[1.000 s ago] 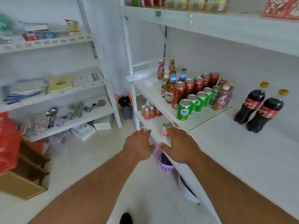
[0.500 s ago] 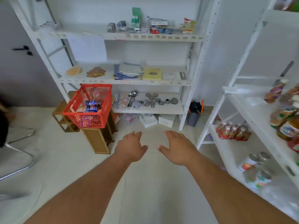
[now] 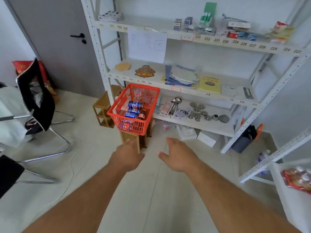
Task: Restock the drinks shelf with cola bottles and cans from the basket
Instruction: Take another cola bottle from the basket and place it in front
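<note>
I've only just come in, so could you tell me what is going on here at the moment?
A person is restocking drinks and is reaching toward the red basket, which sits on a small wooden stand in front of the white shelving. Several blue cola cans and a dark cola bottle lie inside it. The left hand and the right hand are both open and empty, short of the basket, so nothing has been picked up yet.

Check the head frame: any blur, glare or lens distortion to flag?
Head view: strong wide-angle bowing, the shelf uprights lean and curve. Motion blur at the left edge on the chair, and on the packaged goods at the right edge. Centre is sharp: the red basket and blue cans read clearly. Lighting soft and even, with no harsh glare or hard shadows.
</note>
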